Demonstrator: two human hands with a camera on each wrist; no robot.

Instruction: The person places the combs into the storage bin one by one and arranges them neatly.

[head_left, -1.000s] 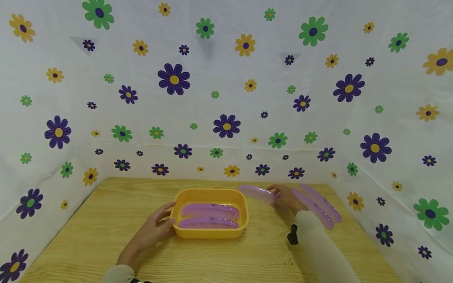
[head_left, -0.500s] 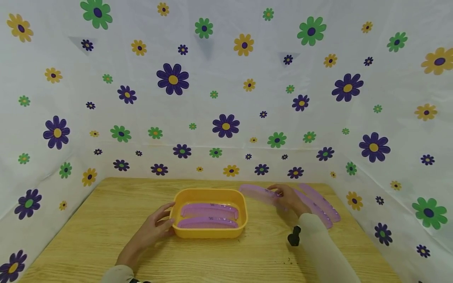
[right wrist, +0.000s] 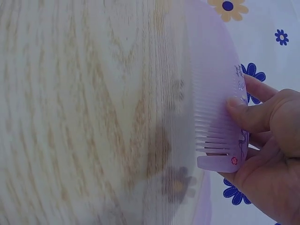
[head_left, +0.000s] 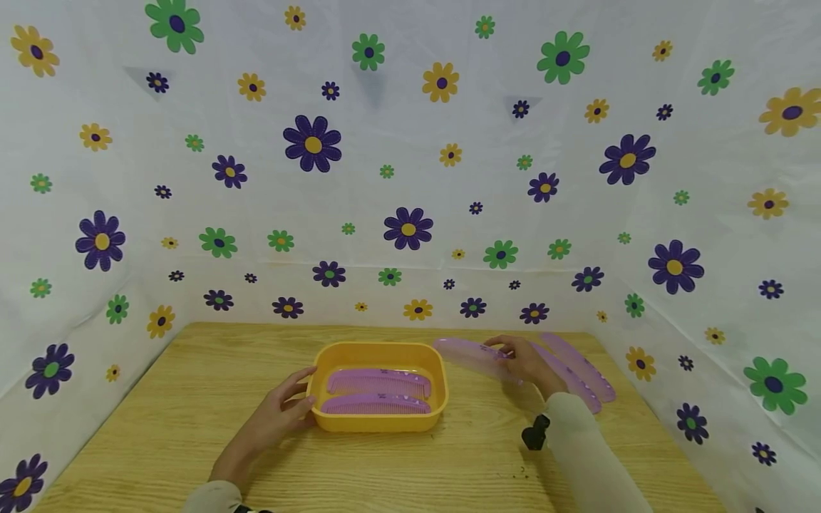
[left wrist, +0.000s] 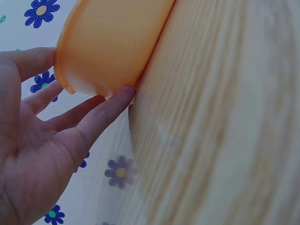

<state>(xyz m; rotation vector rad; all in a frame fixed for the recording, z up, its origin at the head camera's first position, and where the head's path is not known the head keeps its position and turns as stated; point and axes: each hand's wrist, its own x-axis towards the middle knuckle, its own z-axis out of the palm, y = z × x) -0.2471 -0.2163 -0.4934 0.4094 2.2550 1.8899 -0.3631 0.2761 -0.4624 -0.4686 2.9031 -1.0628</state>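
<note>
My left hand [head_left: 282, 407] rests against the left end of a yellow plastic tray [head_left: 378, 424]. In the left wrist view, its fairly straight fingers [left wrist: 105, 112] touch the tray's outer wall and rim. Two purple combs lie inside the tray, a far comb [head_left: 378, 382] and a near comb [head_left: 375, 405]. To the right, my right hand [head_left: 527, 362] pinches a translucent purple comb [head_left: 468, 354] by one end, between thumb and fingers. The right wrist view shows that comb [right wrist: 213, 89] with its teeth facing the wooden table.
Two more purple combs, one inner [head_left: 571, 374] and one outer [head_left: 580, 367], lie slanting on the wooden table [head_left: 359, 470] beyond my right hand. A white flowered cloth [head_left: 359, 192] closes off the back and sides. Small dark specks lie near the right sleeve.
My right wrist and forearm have shifted slightly right while the hand keeps hold of the comb, whose near end has tilted a little. The left hand and tray stay put.
</note>
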